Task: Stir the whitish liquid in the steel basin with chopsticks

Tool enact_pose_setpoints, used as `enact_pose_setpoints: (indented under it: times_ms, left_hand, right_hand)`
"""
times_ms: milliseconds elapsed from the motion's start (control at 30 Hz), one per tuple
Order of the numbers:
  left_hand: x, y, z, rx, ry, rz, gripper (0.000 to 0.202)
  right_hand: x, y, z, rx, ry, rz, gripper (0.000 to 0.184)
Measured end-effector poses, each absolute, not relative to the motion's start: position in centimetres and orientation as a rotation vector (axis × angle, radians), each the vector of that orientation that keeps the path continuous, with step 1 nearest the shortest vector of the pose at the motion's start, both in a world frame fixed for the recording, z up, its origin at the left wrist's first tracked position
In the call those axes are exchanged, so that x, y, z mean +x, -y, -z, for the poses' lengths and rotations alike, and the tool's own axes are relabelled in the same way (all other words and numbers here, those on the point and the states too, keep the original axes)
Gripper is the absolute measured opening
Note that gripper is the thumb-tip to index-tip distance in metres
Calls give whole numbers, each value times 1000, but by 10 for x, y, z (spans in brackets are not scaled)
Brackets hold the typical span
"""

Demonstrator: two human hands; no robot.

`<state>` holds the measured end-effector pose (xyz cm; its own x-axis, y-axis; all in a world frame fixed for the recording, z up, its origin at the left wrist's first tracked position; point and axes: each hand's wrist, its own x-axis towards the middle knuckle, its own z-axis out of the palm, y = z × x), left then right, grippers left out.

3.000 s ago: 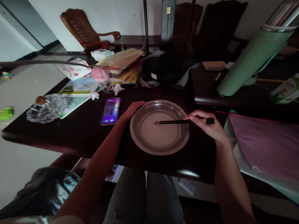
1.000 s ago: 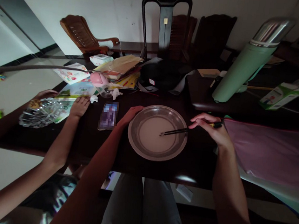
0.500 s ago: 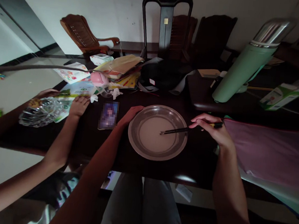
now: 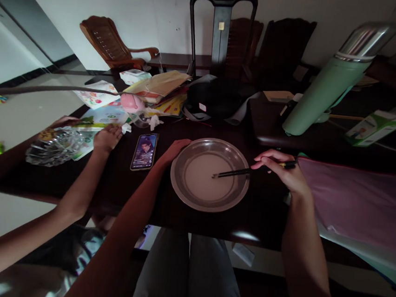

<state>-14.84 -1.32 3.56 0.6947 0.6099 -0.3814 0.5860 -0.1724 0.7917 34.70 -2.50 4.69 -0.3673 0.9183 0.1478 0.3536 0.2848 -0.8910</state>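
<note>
A round metal basin (image 4: 177,184) stands on the dark table, holding a cloudy, whitish liquid (image 4: 204,186). My left hand (image 4: 175,152) grips the basin's far left rim, its fingertips partly hidden at the edge. Between the closed fingers of my right hand (image 4: 280,168) is a pair of black chopsticks (image 4: 236,172), held at the right of the basin. The chopsticks slant left across the rim, and their tips meet the liquid near its middle.
Left of the basin lies a lit phone (image 4: 144,152). Another person's hand (image 4: 107,138) rests near a clear glass bowl (image 4: 54,146). A tall green thermos (image 4: 326,91) rises at the right, behind a pinkish folded sheet (image 4: 357,201). Papers and a black bag (image 4: 220,99) lie behind.
The other person's hand has shifted slightly to the right. My hands, the chopsticks and the basin hold nearly the same positions.
</note>
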Motion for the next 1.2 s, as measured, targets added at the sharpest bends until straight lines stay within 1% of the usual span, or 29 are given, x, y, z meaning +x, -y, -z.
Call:
enact_pose_setpoints:
  times_ms: [33, 67, 100, 167, 200, 300, 433, 567, 700, 800, 967, 1067, 1200]
  left_hand:
    - [-122, 13, -35, 1826, -982, -146, 44]
    - [-94, 12, -31, 1735, -1155, -493, 40]
    - [-67, 10, -25, 1624, -1340, -803, 40]
    - [-24, 5, -12, 1582, -1389, -881, 32]
    - [-10, 2, -6, 1554, -1421, -916, 31]
    - [4, -4, 5, 1490, -1483, -948, 30]
    - [-6, -4, 7, 1446, -1518, -934, 32]
    - [-8, -3, 8, 1450, -1544, -911, 33]
    - [-9, -6, 8, 1488, -1534, -903, 32]
    - [-10, -7, 8, 1509, -1524, -908, 32]
    - [-10, -7, 9, 1485, -1524, -932, 31]
    - [-8, -6, 10, 1465, -1521, -951, 31]
    - [-8, -7, 9, 1478, -1513, -945, 29]
  right_hand:
    - [348, 26, -48, -1138, 1886, -1095, 28]
    - [347, 27, -48, -1120, 1913, -1148, 28]
    - [344, 28, -47, -1090, 1943, -1198, 28]
    - [335, 29, -45, -1013, 1984, -1263, 27]
    - [330, 29, -44, -981, 1989, -1273, 26]
    - [324, 27, -42, -963, 1959, -1193, 24]
    - [339, 24, -45, -1087, 1891, -1027, 25]
    - [347, 26, -47, -1117, 1913, -1155, 28]
    - [330, 29, -44, -994, 1988, -1288, 26]
    - [322, 29, -42, -933, 1991, -1265, 26]
    - [341, 25, -46, -1086, 1892, -1083, 26]
    - [349, 25, -48, -1114, 1899, -1146, 28]
    - [333, 29, -45, -1014, 1996, -1268, 28]
